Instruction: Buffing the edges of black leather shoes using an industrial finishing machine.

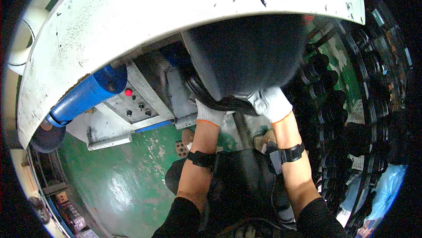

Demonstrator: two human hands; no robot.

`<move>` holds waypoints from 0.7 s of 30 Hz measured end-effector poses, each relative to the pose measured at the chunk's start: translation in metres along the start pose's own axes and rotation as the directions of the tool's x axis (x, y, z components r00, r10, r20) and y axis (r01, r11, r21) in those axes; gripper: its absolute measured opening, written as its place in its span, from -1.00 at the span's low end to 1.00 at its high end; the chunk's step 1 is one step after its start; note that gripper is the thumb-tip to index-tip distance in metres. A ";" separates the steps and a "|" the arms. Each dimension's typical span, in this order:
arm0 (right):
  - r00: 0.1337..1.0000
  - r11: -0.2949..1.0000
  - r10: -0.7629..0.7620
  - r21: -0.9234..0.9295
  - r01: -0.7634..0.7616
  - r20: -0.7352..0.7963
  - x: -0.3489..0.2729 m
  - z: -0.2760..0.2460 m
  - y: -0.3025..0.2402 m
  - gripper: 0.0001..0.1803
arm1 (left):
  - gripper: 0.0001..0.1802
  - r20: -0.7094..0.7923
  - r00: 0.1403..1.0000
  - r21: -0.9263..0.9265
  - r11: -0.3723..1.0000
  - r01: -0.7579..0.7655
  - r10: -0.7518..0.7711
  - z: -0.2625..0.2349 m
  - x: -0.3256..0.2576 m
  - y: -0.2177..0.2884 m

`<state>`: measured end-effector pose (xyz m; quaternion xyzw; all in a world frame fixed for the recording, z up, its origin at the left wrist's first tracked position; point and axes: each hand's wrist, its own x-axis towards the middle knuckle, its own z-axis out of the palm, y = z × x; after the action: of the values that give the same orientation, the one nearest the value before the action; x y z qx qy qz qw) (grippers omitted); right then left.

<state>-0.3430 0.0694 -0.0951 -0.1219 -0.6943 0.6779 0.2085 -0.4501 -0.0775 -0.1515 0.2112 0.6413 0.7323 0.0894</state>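
A dark, glossy curved part [239, 106] is held at its two ends between my gloved hands, close under a large dark wheel or belt [250, 57] with a smeared, blurred surface. My left hand [208, 113], in a white knit glove with an orange cuff edge, is closed on the part's left end; its fingers are mostly hidden beneath it. At the right end, my right hand [273, 104], gloved the same way, grips the part with bent fingers. Whether the part touches the wheel I cannot tell. Black straps go round both forearms.
A broad white hood [176, 13] arches over the wheel. To the left are a control panel [138, 104] with a red button and a blue cylinder [90, 95]. Racks of dark curved parts [323, 119] line the right. Below lies a worn green floor [118, 181].
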 end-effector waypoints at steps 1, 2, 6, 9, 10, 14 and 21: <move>1.000 0.999 0.008 0.036 -0.008 0.025 0.003 0.024 -0.007 -0.59 | -0.38 -0.022 1.000 0.038 0.999 0.005 -0.004 -0.020 -0.002 0.000; 0.944 0.797 -0.217 -0.513 0.318 0.248 0.004 0.041 -0.020 -0.56 | -0.42 -0.052 0.999 0.069 0.998 -0.013 0.017 -0.040 -0.005 0.001; 0.882 0.159 -0.125 -0.868 0.470 0.454 -0.006 0.056 -0.076 -0.51 | -0.43 0.035 0.857 -0.934 0.289 0.211 -0.514 -0.027 0.003 0.075; 0.831 -0.104 -0.334 -0.893 0.437 0.445 -0.007 0.083 -0.066 -0.51 | -0.40 -0.121 0.893 -0.894 0.439 0.092 -0.434 -0.033 0.009 0.112; 0.847 0.184 -0.404 -0.876 0.446 0.347 -0.009 0.093 -0.065 -0.52 | -0.40 -0.129 0.893 -0.891 0.446 0.087 -0.431 -0.039 0.010 0.110; 0.899 0.359 -0.380 -0.861 0.360 0.218 -0.013 0.102 -0.062 -0.49 | -0.38 -0.195 0.926 -0.810 0.585 0.033 -0.323 -0.042 0.011 0.094; 0.849 0.185 -0.503 -0.938 0.293 0.166 0.006 0.057 -0.083 -0.55 | -0.53 -0.071 0.792 -0.946 0.293 0.140 -0.606 0.012 -0.009 0.073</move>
<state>-0.3644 0.0169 -0.0115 -0.0953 -0.9389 0.0481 0.3271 -0.4264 -0.0825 -0.0805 -0.1964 0.1690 0.9398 0.2229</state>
